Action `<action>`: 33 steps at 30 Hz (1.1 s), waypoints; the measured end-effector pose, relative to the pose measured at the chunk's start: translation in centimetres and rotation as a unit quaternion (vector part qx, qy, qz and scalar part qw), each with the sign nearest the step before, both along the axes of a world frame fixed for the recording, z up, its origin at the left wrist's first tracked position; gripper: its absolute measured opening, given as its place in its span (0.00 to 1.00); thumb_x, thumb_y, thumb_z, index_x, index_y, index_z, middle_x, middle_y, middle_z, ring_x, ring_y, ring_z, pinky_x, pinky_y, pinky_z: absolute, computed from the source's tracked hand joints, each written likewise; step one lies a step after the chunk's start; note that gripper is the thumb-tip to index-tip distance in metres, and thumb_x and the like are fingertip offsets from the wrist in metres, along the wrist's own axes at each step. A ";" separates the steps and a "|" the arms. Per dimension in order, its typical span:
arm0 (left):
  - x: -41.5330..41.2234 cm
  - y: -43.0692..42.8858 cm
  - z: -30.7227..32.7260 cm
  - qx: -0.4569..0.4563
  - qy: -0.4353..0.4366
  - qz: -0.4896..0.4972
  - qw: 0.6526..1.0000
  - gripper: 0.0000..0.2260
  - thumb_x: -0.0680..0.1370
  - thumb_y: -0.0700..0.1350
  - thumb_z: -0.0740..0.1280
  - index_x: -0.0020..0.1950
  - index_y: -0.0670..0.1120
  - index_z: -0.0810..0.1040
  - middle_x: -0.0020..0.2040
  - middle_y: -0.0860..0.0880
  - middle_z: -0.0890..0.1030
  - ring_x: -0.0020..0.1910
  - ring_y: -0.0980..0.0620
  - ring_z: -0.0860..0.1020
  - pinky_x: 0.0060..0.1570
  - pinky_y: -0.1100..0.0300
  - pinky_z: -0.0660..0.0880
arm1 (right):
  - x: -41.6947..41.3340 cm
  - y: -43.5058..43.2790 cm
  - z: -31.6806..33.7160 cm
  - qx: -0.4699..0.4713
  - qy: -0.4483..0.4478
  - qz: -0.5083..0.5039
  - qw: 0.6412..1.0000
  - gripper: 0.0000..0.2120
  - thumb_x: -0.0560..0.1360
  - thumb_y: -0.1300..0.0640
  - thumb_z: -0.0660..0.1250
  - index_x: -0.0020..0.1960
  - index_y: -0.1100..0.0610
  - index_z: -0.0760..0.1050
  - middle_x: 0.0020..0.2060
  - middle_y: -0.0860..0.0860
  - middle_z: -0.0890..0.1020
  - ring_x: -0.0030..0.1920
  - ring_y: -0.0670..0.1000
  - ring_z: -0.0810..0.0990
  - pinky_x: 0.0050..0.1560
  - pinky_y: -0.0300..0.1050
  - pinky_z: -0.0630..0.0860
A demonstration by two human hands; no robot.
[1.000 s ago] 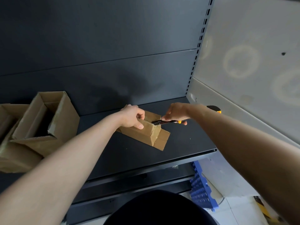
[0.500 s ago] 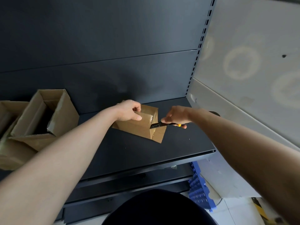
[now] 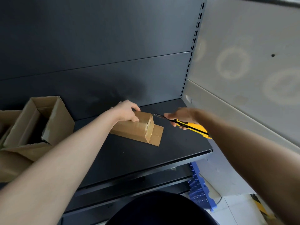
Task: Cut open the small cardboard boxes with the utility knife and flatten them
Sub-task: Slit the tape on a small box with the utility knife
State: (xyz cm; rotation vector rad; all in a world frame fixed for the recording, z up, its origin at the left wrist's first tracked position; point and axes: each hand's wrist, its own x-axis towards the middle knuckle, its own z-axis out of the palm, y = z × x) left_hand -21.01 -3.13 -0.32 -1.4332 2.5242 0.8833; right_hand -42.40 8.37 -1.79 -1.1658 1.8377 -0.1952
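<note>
Your left fingers (image 3: 136, 109) curl over the far top edge of the small cardboard box (image 3: 129, 129), with the thumb pressed against its near face, so your left hand (image 3: 125, 111) clamps the carton from above. The box lies on its side on the dark shelf (image 3: 146, 159), roughly mid-shelf. Its long axis runs left to right and angles slightly toward you at the right end. There one flap (image 3: 156, 135) hangs open and rests flat on the shelf, pointing right.

Your right hand (image 3: 180, 116), blurred, wraps its fingers around the front of the utility knife (image 3: 191, 127). The yellow-and-black handle slants down and to the right, out past your palm. The blade end points left, toward the upper right corner of the box. The tip reaches that corner; whether it bites into the cardboard cannot be told. The two hands sit near each other, with only the blade in the gap between them.

At the left end of the shelf, well apart from the work, a larger open carton (image 3: 53, 120) tilts against more brown cardboard (image 3: 9, 163). A dark back panel (image 3: 97, 62) rises behind, ending at a slotted upright (image 3: 191, 51) beside the pale wall (image 3: 243, 46). A blue perforated crate (image 3: 198, 189) shows below the shelf's right end.
</note>
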 end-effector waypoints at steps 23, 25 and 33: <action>0.1 0.0 0.4 -0.151 -0.072 -0.172 0.971 0.25 0.74 0.47 0.71 0.70 0.50 0.71 0.69 0.46 0.72 0.67 0.46 0.71 0.61 0.52 0.70 | 3.2 0.0 -2.3 -0.037 0.165 0.076 0.983 0.28 0.75 0.35 0.59 0.42 0.60 0.77 0.31 0.52 0.78 0.32 0.50 0.76 0.34 0.43 0.69; -0.1 0.1 0.4 -0.156 -0.075 -0.174 0.969 0.24 0.74 0.48 0.71 0.70 0.50 0.71 0.68 0.46 0.73 0.66 0.46 0.71 0.61 0.52 0.71 | 4.0 -0.1 -2.3 -0.009 0.110 0.057 0.992 0.26 0.77 0.37 0.59 0.41 0.61 0.75 0.28 0.52 0.76 0.27 0.50 0.74 0.34 0.42 0.71; -0.1 0.1 0.3 -0.153 -0.071 -0.163 0.972 0.23 0.74 0.47 0.71 0.69 0.50 0.72 0.67 0.47 0.74 0.65 0.46 0.72 0.60 0.52 0.71 | 6.1 -0.9 -1.2 0.079 -0.057 -0.028 0.995 0.19 0.79 0.43 0.59 0.51 0.60 0.71 0.31 0.55 0.74 0.26 0.49 0.71 0.25 0.39 0.72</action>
